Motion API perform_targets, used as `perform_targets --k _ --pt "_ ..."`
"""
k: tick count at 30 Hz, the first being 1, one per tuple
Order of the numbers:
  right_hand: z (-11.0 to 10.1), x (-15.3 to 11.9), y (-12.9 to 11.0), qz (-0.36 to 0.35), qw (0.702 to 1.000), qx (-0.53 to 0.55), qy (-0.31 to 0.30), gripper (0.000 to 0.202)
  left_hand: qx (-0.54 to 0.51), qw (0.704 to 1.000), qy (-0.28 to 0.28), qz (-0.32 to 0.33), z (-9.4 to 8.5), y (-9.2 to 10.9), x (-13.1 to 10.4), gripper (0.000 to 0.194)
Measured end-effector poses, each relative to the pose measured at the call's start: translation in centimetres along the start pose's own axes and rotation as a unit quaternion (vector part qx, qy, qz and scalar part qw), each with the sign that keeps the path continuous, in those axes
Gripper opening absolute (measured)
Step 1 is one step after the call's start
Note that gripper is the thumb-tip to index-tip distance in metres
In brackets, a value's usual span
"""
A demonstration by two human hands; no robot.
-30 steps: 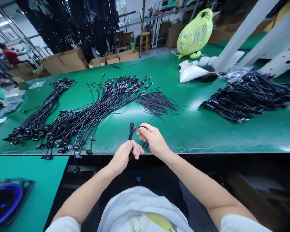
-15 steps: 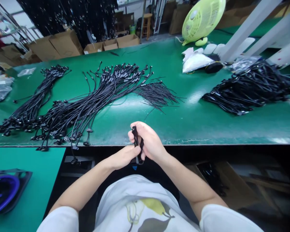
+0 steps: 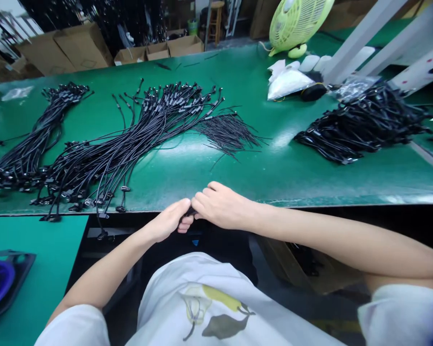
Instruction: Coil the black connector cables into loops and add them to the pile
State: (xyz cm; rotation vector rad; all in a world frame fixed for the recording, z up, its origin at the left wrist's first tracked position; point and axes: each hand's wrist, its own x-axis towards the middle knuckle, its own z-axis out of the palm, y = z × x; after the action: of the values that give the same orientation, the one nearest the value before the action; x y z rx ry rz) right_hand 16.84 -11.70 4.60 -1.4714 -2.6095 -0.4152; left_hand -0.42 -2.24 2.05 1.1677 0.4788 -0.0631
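Note:
My left hand [image 3: 171,221] and my right hand [image 3: 220,206] meet at the front edge of the green table [image 3: 292,187]. Between them is a black cable [image 3: 188,214], of which only a short dark piece shows. The left fingers are closed around it, and the right fingertips pinch it beside the left thumb. Most of the cable is hidden by the hands. Beyond them lies a fan of thin black ties [image 3: 231,132]. Left of that spreads a pile of straight black cables [image 3: 137,139] with connectors at their ends.
Another cable bunch [image 3: 43,129] lies far left, and a heap of folded black cables [image 3: 361,125] at right. A green fan [image 3: 299,24], white bags [image 3: 286,84] and a white post [image 3: 361,38] stand at the back right. Below the table is an open carton [image 3: 332,274].
The hands have turned from an upright hold on the folded cable to knuckles-up, fingertips together. My right elbow has swung outward, and the view has shifted slightly.

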Motion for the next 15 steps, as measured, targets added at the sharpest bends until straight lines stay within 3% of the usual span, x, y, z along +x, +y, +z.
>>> perform_targets --k 3,5,8,10,12,15 --pt "0.0 -0.4 0.2 -0.052 0.999 -0.016 0.000 0.031 0.053 0.998 -0.045 -0.014 0.1 0.7 -0.6 0.035" --pt "0.1 -0.8 0.2 -0.037 0.999 0.009 -0.017 0.037 0.170 0.985 -0.028 0.006 0.2 1.1 -0.8 0.031" --pt "0.8 -1.2 0.2 0.037 0.994 0.062 -0.085 0.037 0.372 0.926 0.033 0.055 0.3 1.4 -0.6 0.026" --pt "1.3 -1.6 0.1 0.052 0.990 0.076 -0.103 0.029 0.424 0.902 0.038 0.063 0.3 1.4 -0.3 0.024" --pt "1.5 -1.9 0.3 0.036 0.994 0.064 -0.075 0.022 0.401 0.915 0.011 0.041 0.2 1.4 0.1 0.022" --pt "1.1 -2.3 0.7 -0.006 1.000 0.006 0.002 0.019 0.247 0.967 -0.051 -0.023 0.0 1.1 0.8 0.024"
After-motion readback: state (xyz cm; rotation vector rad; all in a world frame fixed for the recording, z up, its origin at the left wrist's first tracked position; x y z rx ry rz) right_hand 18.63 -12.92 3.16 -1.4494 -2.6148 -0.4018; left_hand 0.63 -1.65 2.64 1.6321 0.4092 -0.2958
